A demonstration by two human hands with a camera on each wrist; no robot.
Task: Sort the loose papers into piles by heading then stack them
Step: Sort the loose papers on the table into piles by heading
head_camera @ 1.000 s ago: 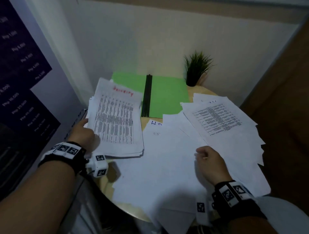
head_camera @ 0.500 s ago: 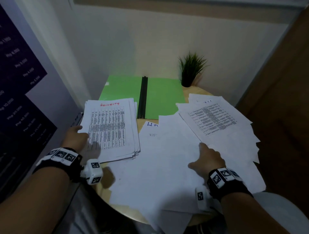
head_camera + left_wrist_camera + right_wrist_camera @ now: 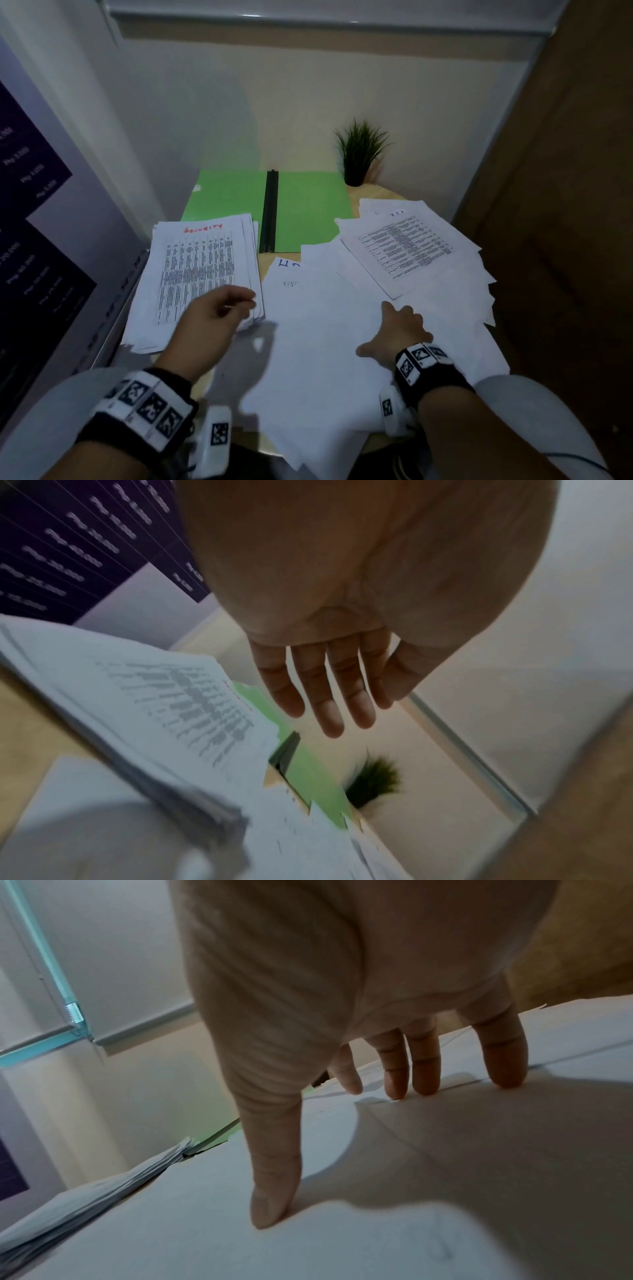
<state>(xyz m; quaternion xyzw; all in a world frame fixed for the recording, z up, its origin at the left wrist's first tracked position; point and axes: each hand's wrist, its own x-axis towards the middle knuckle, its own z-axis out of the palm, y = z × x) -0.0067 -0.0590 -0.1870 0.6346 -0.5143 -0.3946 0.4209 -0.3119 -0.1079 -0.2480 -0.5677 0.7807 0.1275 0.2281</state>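
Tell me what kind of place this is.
Probably a small office corner, or a home desk. A round wooden table carries printed sheets, among them a pile headed SECURITY, an open green folder and a small potted plant; a dark price chart hangs on the left wall.

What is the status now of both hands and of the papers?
Left hand open above the Security pile, holding nothing. Right hand open, fingers pressing on the loose papers. Loose papers still unsorted, partly covering the green folder.
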